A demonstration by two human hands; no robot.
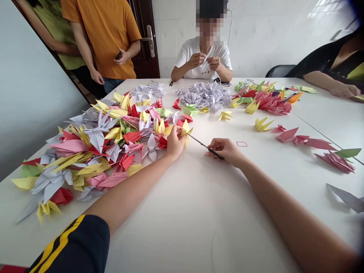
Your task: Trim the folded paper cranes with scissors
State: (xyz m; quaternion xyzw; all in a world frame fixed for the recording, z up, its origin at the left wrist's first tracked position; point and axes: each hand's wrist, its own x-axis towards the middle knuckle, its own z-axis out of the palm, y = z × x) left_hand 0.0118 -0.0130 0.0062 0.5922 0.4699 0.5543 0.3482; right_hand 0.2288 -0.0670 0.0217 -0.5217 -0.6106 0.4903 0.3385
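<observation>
While left hand (175,143) holds paper crane (186,132) | right hand (224,151): needle (209,148) (black)

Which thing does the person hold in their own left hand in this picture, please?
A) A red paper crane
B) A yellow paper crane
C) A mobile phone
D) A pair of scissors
B. The left hand pinches the yellow paper crane, and a thin dark rod held in the right hand reaches toward it.

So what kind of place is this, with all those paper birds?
It looks like an indoor workroom for paper crafts, though I can't be sure. A white table is heaped with origami cranes, a person is folding paper, and there's a white tiled wall.
</observation>
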